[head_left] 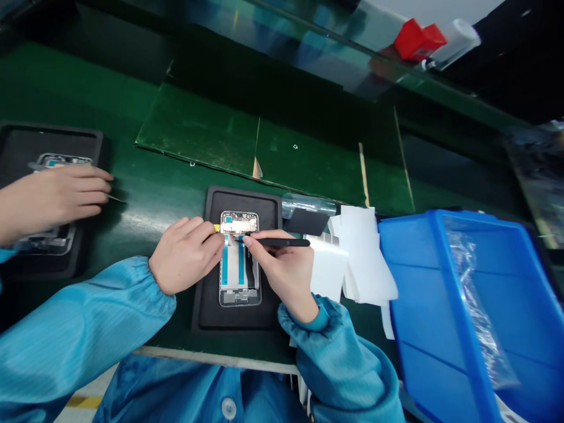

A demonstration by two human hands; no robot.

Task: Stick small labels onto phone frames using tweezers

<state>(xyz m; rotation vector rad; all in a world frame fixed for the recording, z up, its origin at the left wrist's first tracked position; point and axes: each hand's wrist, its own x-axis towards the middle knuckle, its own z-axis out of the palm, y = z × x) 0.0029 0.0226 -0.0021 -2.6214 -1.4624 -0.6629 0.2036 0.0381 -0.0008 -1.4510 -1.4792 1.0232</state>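
An opened phone (233, 264) lies in a black tray (207, 317), with its circuit board at the top and two blue strips below. My right hand (286, 267) grips slim black tweezers (282, 242) between thumb and fingers. Their tip points left, at the lower edge of the board. At the phone's upper left edge, my left hand (187, 252) is closed, fingertips pressed together beside a small yellow tab (216, 228). Whatever those fingertips pinch is hidden.
Another person's hand (66, 197) is over a second phone (66, 241) in a tray (94, 141) at left. White sheets (361, 252), a black card (307, 222) and a blue bin (423, 317) holding clear plastic stand at right. A red object (418, 41) is on the shelf.
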